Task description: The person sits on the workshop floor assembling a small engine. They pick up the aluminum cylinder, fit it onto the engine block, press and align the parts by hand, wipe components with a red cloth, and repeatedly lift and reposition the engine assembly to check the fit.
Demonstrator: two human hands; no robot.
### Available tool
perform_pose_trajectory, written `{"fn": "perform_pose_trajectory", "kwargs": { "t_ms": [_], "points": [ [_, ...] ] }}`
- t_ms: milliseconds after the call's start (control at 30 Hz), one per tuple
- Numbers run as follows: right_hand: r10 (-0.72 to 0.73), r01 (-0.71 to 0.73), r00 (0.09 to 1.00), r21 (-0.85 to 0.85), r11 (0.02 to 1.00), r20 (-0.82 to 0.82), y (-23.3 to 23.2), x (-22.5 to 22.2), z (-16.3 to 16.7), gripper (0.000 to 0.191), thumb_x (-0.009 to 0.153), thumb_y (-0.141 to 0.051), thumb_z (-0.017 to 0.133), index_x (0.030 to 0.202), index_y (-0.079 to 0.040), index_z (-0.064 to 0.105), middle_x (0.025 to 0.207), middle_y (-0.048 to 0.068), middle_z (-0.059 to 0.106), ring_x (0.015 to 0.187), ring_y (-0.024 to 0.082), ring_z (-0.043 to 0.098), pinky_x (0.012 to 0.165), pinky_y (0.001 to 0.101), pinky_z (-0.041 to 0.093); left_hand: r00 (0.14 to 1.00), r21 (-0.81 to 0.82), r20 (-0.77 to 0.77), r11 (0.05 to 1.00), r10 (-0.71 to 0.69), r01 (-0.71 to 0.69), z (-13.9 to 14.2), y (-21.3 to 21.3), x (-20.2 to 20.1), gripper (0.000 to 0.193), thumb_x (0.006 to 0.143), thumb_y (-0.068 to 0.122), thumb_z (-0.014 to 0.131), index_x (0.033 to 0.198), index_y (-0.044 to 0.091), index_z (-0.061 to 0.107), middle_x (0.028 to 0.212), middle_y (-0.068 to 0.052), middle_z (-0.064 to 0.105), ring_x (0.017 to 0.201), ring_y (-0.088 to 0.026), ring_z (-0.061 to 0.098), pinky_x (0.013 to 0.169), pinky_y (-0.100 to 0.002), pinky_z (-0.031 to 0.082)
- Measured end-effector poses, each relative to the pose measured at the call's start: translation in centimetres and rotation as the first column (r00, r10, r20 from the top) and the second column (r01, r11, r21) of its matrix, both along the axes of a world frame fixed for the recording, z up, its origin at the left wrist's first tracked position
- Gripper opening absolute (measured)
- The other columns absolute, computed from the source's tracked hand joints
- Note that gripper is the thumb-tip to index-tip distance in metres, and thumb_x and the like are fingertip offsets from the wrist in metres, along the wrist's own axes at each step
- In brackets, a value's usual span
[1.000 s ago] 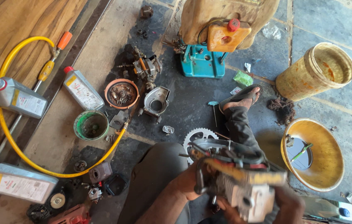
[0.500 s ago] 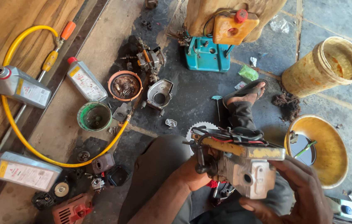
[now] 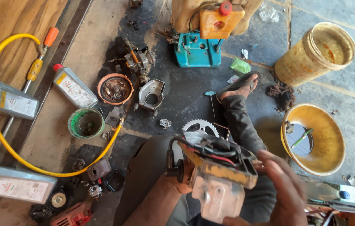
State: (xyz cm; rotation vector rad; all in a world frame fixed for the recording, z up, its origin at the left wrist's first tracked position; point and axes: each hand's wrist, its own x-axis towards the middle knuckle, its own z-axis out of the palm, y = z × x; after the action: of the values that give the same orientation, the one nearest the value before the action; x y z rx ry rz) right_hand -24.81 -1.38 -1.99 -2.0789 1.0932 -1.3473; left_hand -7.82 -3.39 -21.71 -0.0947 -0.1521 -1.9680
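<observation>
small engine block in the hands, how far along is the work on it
Done: stripping looks well along; a grey metal cover, a carburettor-like part and a toothed sprocket lie loose on the oily floor. In hand: the left hand grips the grimy yellow-and-grey engine block, the right hand at its side. Left: black and red wires remain attached.

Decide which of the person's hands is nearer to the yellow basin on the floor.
Right. The right hand sits at the engine part's right side, just left of the yellow basin. The left hand grips the part's far side, farther from the basin.
</observation>
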Motion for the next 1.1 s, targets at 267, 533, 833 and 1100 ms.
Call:
{"fn": "perform_pose_trajectory", "kwargs": {
  "t_ms": [267,533,833,1100],
  "points": [
    [0.022,-0.037,0.98,-0.072,0.997,-0.196,-1.1,-0.8,-0.3,0.096,0.066,-0.038,0.088,0.143,0.0,0.044,0.138,0.024,0.057,0.132,0.033,0.056,0.115,0.0463,0.044,0.995,0.025,0.099,1.0,0.014,-0.017,0.2,-0.6,-0.8,0.053,0.1,0.044,0.061,0.14,0.008,0.059,0.131,-0.006,0.064,0.119,-0.017,0.06,0.101,-0.038,0.05],
    [-0.031,-0.011,0.969,-0.17,0.985,-0.244,0.1,-3.9,-3.4,0.025,0.104,-0.012,0.055,0.128,-0.004,0.053,0.127,0.02,0.068,0.118,0.029,0.07,0.107,0.04,0.054,0.988,0.024,0.154,1.0,-0.014,0.011,-0.3,-0.8,-1.9,0.048,0.102,0.039,0.059,0.138,0.007,0.061,0.125,-0.004,0.065,0.112,-0.014,0.06,0.095,-0.035,0.05],
    [-0.055,0.057,0.998,-0.088,0.995,0.021,-0.9,-2.0,-3.5,0.034,0.107,-0.024,0.052,0.134,-0.005,0.054,0.134,0.023,0.065,0.124,0.031,0.068,0.109,0.0394,0.054,0.957,0.055,0.29,0.998,-0.011,-0.005,-1.3,-0.6,-2.6,0.042,0.104,0.033,0.057,0.136,0.006,0.062,0.118,-0.003,0.066,0.104,-0.011,0.061,0.089,-0.032,0.049],
    [-0.032,-0.017,0.992,0.378,0.926,0.122,-3.5,-1.2,-0.9,0.114,0.072,-0.018,0.086,0.164,-0.006,0.02,0.15,0.02,0.049,0.132,0.029,0.059,0.104,0.0406,0.056,0.631,0.117,0.775,0.99,-0.04,-0.082,-0.5,-5.0,-4.4,0.037,0.106,0.028,0.055,0.134,0.005,0.063,0.112,-0.001,0.067,0.097,-0.009,0.061,0.084,-0.029,0.049]
  ]
}}
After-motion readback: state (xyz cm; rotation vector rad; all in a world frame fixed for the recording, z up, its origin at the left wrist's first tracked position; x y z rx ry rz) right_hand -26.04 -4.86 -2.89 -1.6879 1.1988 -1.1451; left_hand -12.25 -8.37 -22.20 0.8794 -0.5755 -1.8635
